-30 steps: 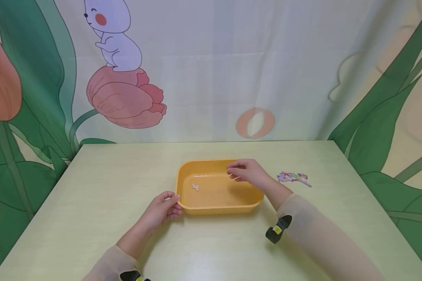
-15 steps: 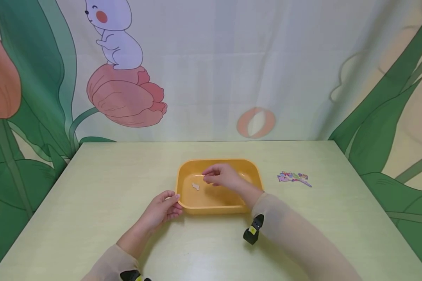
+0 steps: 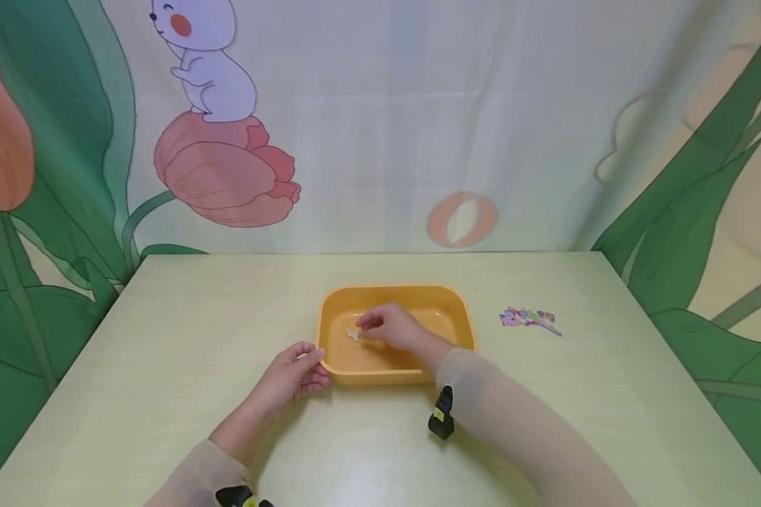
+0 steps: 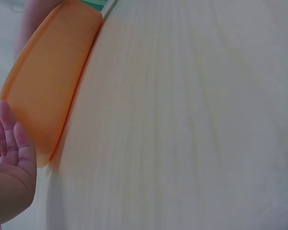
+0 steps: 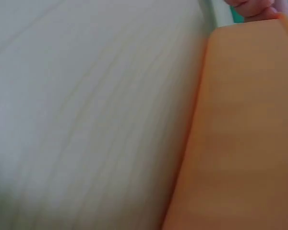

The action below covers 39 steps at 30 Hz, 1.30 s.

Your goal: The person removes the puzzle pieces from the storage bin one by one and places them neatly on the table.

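A yellow-orange plastic tray (image 3: pixel 396 379) stands on the table. At its left front corner my left hand (image 3: pixel 289 371) holds the rim, thumb on top and fingers below; the left wrist view shows this hand (image 4: pixel 17 158) against the tray's outer wall (image 4: pixel 53 67). Inside the tray lies a small, pale, irregular flat piece (image 3: pixel 352 334). My right hand (image 3: pixel 390 328) is over the tray floor, its loosely bent fingertips just right of that piece. Nothing shows between them. In the right wrist view the tray wall (image 5: pixel 240 120) hides the right hand.
To the right of the tray, a colourful flat cutout (image 3: pixel 529 318) in purple and pink lies on the pale wooden table (image 3: pixel 184 317). Behind the table hangs a printed curtain (image 3: pixel 368 141) with flowers and a white animal.
My right hand has moved left across the tray and lower, from the right side to beside the pale piece. My left hand stays on the rim.
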Each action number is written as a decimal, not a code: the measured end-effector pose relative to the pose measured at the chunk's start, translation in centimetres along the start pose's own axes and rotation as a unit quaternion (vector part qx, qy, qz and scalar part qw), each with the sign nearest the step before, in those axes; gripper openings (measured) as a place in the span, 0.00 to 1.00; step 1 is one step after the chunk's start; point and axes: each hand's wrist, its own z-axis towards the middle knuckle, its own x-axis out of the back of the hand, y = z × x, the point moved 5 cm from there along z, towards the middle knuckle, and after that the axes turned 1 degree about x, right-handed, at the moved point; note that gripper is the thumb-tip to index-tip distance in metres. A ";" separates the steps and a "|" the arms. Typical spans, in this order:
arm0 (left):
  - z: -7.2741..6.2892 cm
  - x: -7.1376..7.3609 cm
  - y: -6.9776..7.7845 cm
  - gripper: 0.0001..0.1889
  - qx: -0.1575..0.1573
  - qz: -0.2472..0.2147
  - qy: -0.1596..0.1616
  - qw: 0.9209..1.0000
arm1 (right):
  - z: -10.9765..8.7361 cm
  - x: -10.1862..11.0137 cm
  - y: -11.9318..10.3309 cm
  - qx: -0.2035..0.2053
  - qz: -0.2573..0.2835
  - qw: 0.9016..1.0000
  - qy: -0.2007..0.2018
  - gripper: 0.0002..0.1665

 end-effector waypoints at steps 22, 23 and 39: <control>0.1 -0.1 -0.1 0.12 0.003 -0.012 -0.004 1.000 | -0.3 -1.2 -0.6 0.060 -0.208 0.975 -0.047 0.07; 0.1 -0.1 -0.1 0.12 0.003 -0.012 -0.004 1.000 | -0.4 -1.1 -0.7 0.062 -0.214 0.974 -0.043 0.07; 0.1 -0.2 -0.1 0.13 0.005 -0.006 -0.001 1.000 | -0.2 0.6 0.7 -0.056 -0.030 0.997 0.031 0.06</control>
